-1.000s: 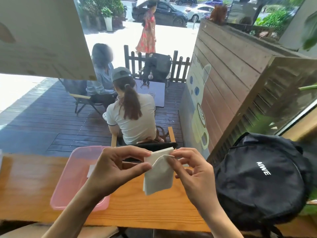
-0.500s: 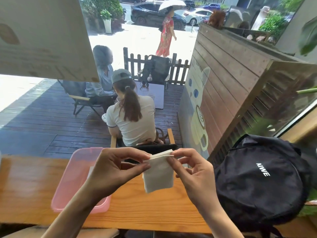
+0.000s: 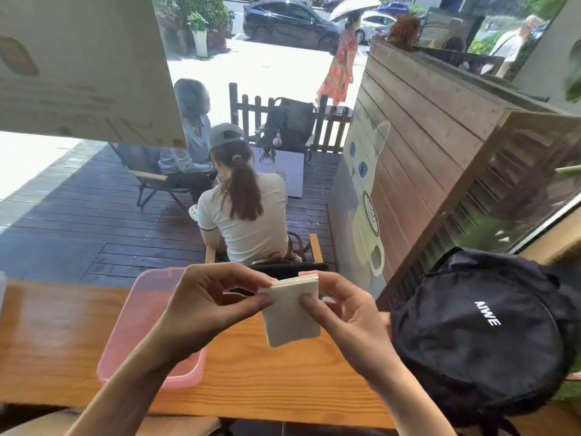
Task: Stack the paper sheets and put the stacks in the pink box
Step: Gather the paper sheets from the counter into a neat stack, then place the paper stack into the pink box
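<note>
The stack of paper sheets (image 3: pixel 290 309) hangs upright in the air between the two hands, its long axis running from the top edge down toward the surface (image 3: pixel 56 341), leaning slightly so the lower end swings a little to the right. Its layered top edge faces up and away, where several thin sheets show one against another. The paper is off-white, soft and faintly textured like napkin tissue, a tidy rectangle with squared corners.

The left hand (image 3: pixel 207 309) pinches the stack's upper left corner between thumb and forefinger. The right hand (image 3: pixel 342 313) grips the upper right edge, thumb on the near face and fingers curled behind. Both hands are closed on the paper, and the bottom half of the stack hangs free below them, clear of the wooden surface.

The pink box (image 3: pixel 125 350) sits open on the surface under and to the left of the left hand. A black backpack (image 3: pixel 478 335) rests just right of the right hand.
</note>
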